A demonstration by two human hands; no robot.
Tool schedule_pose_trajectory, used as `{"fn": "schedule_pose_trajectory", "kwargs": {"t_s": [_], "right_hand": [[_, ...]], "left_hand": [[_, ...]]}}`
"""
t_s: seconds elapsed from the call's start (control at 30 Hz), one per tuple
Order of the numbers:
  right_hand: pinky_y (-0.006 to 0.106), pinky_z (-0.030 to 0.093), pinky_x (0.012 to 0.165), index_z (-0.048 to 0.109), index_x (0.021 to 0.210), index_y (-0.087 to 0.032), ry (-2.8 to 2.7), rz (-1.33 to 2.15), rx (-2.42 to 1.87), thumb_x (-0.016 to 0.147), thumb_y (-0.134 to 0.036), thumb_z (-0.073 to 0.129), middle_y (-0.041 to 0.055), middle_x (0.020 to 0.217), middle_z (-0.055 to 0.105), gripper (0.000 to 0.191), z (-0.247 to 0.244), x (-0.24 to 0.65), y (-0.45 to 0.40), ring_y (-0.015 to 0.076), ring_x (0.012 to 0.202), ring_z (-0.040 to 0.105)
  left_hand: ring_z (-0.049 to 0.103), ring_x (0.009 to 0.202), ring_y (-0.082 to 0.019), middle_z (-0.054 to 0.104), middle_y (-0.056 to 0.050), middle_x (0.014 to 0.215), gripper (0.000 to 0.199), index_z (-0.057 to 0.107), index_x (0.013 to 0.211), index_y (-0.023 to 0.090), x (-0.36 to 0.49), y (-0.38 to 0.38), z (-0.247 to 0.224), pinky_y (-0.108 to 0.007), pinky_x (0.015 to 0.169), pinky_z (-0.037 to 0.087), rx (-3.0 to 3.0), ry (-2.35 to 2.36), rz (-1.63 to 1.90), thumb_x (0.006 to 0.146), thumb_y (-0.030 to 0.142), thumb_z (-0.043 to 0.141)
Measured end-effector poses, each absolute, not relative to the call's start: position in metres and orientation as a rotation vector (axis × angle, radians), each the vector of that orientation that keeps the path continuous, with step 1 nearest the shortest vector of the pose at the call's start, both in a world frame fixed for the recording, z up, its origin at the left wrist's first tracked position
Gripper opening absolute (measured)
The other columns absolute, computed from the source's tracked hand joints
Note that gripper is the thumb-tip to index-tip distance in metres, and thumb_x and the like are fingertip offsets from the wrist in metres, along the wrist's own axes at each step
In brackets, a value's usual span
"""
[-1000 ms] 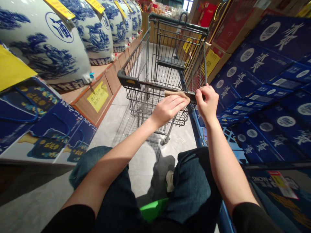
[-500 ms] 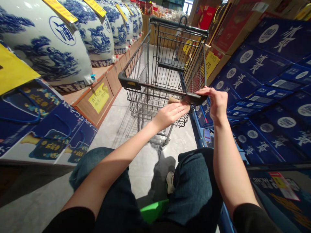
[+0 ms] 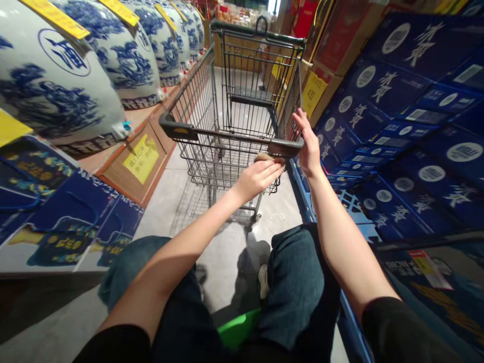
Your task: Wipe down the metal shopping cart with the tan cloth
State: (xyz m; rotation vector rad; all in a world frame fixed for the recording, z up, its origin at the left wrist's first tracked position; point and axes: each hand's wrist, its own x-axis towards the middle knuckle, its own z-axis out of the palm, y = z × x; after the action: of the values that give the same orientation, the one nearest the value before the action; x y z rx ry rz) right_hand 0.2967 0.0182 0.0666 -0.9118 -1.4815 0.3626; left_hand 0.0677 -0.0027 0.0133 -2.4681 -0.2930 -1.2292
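A wire shopping cart (image 3: 234,151) with a dark handle bar (image 3: 230,136) stands in front of my knees. Beneath the right end of the bar, my left hand (image 3: 259,176) is closed on a tan cloth or sponge-like piece (image 3: 263,157), pressed against the underside of the grip. My right hand (image 3: 308,146) rests beside the bar's right corner, its fingers raised and apart, the palm side near the cart's frame. Part of the tan piece is hidden by my left fingers.
Large blue-and-white jars (image 3: 56,85) line a wooden ledge (image 3: 130,161) at left, with blue gift boxes below. Stacked blue cartons (image 3: 404,91) rise at right beside a blue pallet (image 3: 355,212). A green seat edge (image 3: 240,327) shows between my legs.
The view has shifted, so the cart appears further left. My right hand has let go of the corner of the bar and its fingers have spread. My left hand stays under the bar.
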Motion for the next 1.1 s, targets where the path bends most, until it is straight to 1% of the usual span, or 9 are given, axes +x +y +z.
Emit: {"fn": "schedule_pose_trajectory", "kwargs": {"t_s": [0.1,0.27,0.4,0.47,0.63,0.83,1.0,1.03,1.1], "right_hand": [[0.053,0.007,0.142,0.081,0.115,-0.043,-1.477,0.450,-0.875,0.088,-0.083,0.062,-0.0110,0.155,0.064,0.052,0.068,0.298,0.018,0.0279,0.171,0.021],[0.055,0.006,0.142,0.082,0.099,-0.039,-1.479,0.578,-0.835,0.085,-0.083,0.066,-0.0109,0.151,0.066,0.048,0.076,0.297,0.010,0.0279,0.172,0.017],[0.057,0.008,0.141,0.080,0.089,-0.034,-1.471,0.669,-0.806,0.086,-0.082,0.065,-0.0077,0.149,0.067,0.050,0.082,0.291,0.002,0.0277,0.172,0.016],[0.058,0.008,0.141,0.079,0.086,-0.033,-1.453,0.703,-0.794,0.087,-0.081,0.065,-0.0061,0.149,0.068,0.050,0.083,0.288,0.000,0.0281,0.172,0.015],[0.056,0.009,0.141,0.076,0.084,-0.032,-1.429,0.742,-0.800,0.087,-0.079,0.067,-0.0060,0.152,0.066,0.048,0.084,0.285,-0.003,0.0269,0.172,0.014],[0.057,0.007,0.142,0.074,0.080,-0.032,-1.456,0.719,-0.773,0.088,-0.080,0.064,-0.0093,0.149,0.068,0.050,0.083,0.288,0.001,0.0267,0.172,0.013],[0.052,0.005,0.143,0.074,0.079,-0.031,-1.408,0.745,-0.757,0.089,-0.079,0.063,-0.0075,0.145,0.071,0.050,0.085,0.287,0.000,0.0261,0.172,0.016],[0.051,0.004,0.143,0.075,0.079,-0.031,-1.389,0.759,-0.761,0.089,-0.078,0.063,-0.0064,0.144,0.072,0.050,0.085,0.286,-0.001,0.0262,0.172,0.017],[0.050,0.003,0.143,0.075,0.079,-0.030,-1.355,0.779,-0.771,0.090,-0.077,0.063,-0.0040,0.143,0.072,0.050,0.086,0.285,-0.002,0.0271,0.171,0.017]], "left_hand": [[0.075,0.121,-0.019,0.082,-0.011,0.124,0.031,0.074,0.128,0.015,0.071,-0.004,0.010,-0.036,0.106,0.062,-2.529,-0.285,-1.168,0.111,0.013,0.048],[0.069,0.132,-0.022,0.078,-0.011,0.137,0.036,0.068,0.142,0.018,0.074,-0.012,0.026,-0.042,0.113,0.058,-2.522,-0.297,-1.258,0.112,0.016,0.047],[0.074,0.119,-0.021,0.081,-0.011,0.130,0.033,0.074,0.130,0.016,0.080,-0.011,0.016,-0.038,0.103,0.061,-2.473,-0.313,-1.212,0.112,0.014,0.046],[0.075,0.114,-0.021,0.082,-0.012,0.126,0.030,0.076,0.124,0.015,0.081,-0.012,0.013,-0.037,0.100,0.061,-2.501,-0.303,-1.174,0.111,0.013,0.049],[0.070,0.125,-0.022,0.080,-0.011,0.131,0.031,0.072,0.135,0.016,0.076,-0.017,0.030,-0.038,0.109,0.056,-2.432,-0.339,-1.285,0.110,0.015,0.053],[0.074,0.104,-0.020,0.084,-0.009,0.114,0.028,0.078,0.109,0.014,0.077,-0.016,0.023,-0.034,0.093,0.060,-2.337,-0.250,-1.247,0.110,0.014,0.051],[0.068,0.128,-0.022,0.079,-0.010,0.133,0.034,0.071,0.137,0.019,0.070,-0.013,0.027,-0.041,0.111,0.056,-2.523,-0.339,-1.285,0.113,0.018,0.048],[0.068,0.130,-0.022,0.078,-0.010,0.134,0.034,0.070,0.139,0.019,0.070,-0.012,0.026,-0.041,0.113,0.055,-2.522,-0.347,-1.309,0.112,0.017,0.048],[0.071,0.122,-0.021,0.080,-0.009,0.129,0.030,0.074,0.130,0.017,0.071,-0.010,0.021,-0.039,0.108,0.058,-2.478,-0.301,-1.321,0.111,0.016,0.051]]}}
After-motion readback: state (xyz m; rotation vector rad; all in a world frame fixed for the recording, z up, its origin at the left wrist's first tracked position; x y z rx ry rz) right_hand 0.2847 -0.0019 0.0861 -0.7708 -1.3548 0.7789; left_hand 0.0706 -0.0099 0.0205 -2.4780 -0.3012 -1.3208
